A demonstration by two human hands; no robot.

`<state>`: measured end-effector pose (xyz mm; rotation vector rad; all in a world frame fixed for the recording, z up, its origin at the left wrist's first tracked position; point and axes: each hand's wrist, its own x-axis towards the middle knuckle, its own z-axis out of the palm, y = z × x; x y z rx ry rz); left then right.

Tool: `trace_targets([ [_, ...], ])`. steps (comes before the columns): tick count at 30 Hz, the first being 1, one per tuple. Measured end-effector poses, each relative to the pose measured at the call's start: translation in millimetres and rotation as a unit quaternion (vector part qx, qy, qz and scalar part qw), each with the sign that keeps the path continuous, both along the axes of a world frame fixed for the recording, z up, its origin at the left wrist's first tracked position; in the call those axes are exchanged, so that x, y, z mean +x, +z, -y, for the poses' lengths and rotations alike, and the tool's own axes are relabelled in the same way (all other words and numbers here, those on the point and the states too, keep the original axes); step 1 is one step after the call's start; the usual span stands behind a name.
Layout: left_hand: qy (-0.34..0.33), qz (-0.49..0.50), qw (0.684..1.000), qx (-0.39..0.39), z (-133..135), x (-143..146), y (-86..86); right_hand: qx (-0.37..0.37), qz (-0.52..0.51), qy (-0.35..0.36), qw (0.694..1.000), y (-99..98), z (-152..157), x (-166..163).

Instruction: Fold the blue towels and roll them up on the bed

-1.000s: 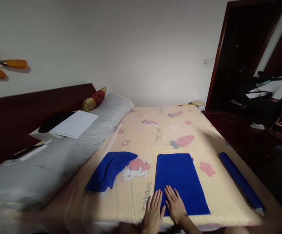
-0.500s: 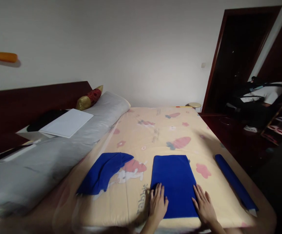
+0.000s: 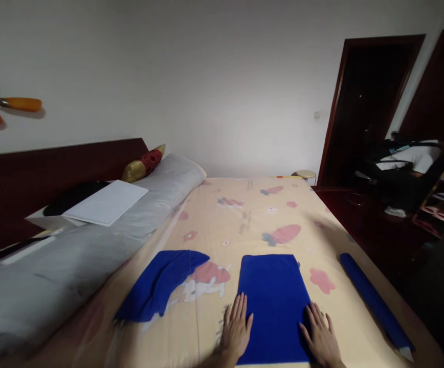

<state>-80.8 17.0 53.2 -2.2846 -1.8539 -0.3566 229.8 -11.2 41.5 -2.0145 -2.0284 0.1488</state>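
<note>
My left hand [image 3: 237, 328] and right hand [image 3: 322, 338] lie palm down, fingers extended, on opposite side edges of the flat blue cloth [image 3: 273, 306], on the bedspread [image 3: 202, 335]. Edges under my palms hidden; wrists run out of frame. Rolled blue cloth [image 3: 375, 300], right: pale end [image 3: 407, 352] unclear. Person [image 3: 423, 158] mostly lost in shadow.

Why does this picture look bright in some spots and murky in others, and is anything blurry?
Head view: the white wall is brightest around its middle, the doorway nearly black; a soft shadow crosses the printed bedsheet; the gray bedding blurs toward the lower left; the left hand and right hand look fairly clear.
</note>
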Motion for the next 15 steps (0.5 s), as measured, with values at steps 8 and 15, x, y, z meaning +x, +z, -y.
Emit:
trace_targets([
  [8,0.009,-0.042,0.996,0.072,6,-16,-14.9,0.009,-0.093,0.24,0.966,39.6,-26,-142],
  [15,0.007,-0.038,0.997,0.073,4,-20,-14.8,-0.004,-0.075,0.273,0.959,15.5,-38,-112],
])
